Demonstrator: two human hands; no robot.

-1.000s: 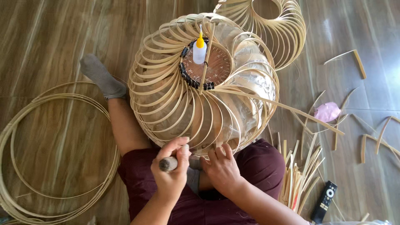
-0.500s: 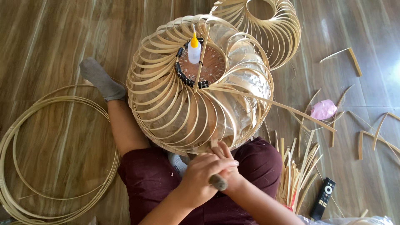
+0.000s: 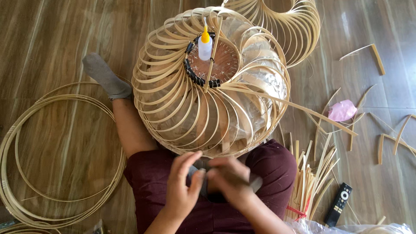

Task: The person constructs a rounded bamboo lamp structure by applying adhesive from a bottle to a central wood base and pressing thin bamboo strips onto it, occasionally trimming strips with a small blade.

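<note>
both hands meet over the lap at 6 o'clock, left hand (image 3: 184, 186) and right hand (image 3: 227, 182) curled shut on a blurred dark tool (image 3: 242, 180) lying 9-to-3, lampshade (image 3: 208, 108) just beyond at 12, right hand nearer.

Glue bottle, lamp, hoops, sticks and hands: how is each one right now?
Glue bottle: upright, capped, on the lamp's disc.
Bamboo lamp frame: resting on the lap.
Bamboo hoops: flat on the floor.
Strip bundle: tied, lying down.
Remote: lying flat.
Left hand: blurred, meeting the right.
Right hand: blurred, gripping a dark tool.
</note>
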